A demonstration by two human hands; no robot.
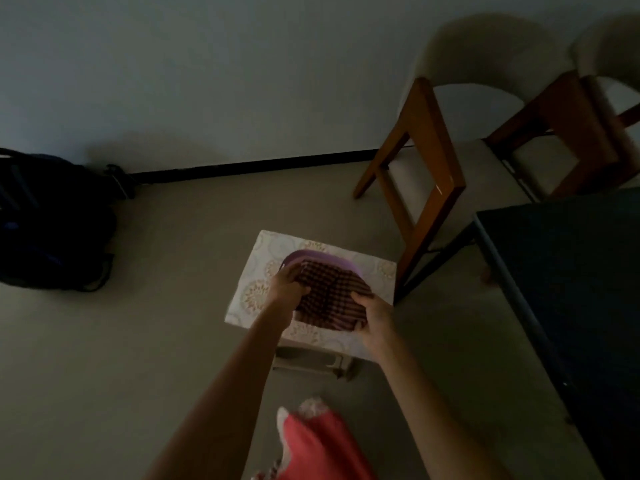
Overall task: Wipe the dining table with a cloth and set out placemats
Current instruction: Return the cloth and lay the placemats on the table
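While the room lies in dim light, both hands meet over a small stool [346, 362] standing on the floor near the middle of the scene. The left hand [286, 285] curls its fingers into the left edge of a dark checked cloth [332, 292], and the right hand [372, 315] grips the near right corner of the same cloth, thumb on top. The cloth is bunched between the two hands and sits over a purple basin [304, 255], of which only the far rim shows. Under the basin lies a pale placemat [254, 292] printed with round floral medallions; it covers the top of the stool and overhangs it on the left.

To the right, the dark worktop [571, 271] runs from the middle right toward the near right corner, its surface almost black. Beyond its far end stand two wooden chairs with pale curved backs, one [429, 140] nearer the stool and another [581, 126] at the far right edge. A black backpack [52, 223] rests on the floor against the wall at the far left. At the near edge, a red garment [318, 445] on the person shows between the forearms.

No brand, label or writing can be read on anything; the picture is too dark and soft for that.
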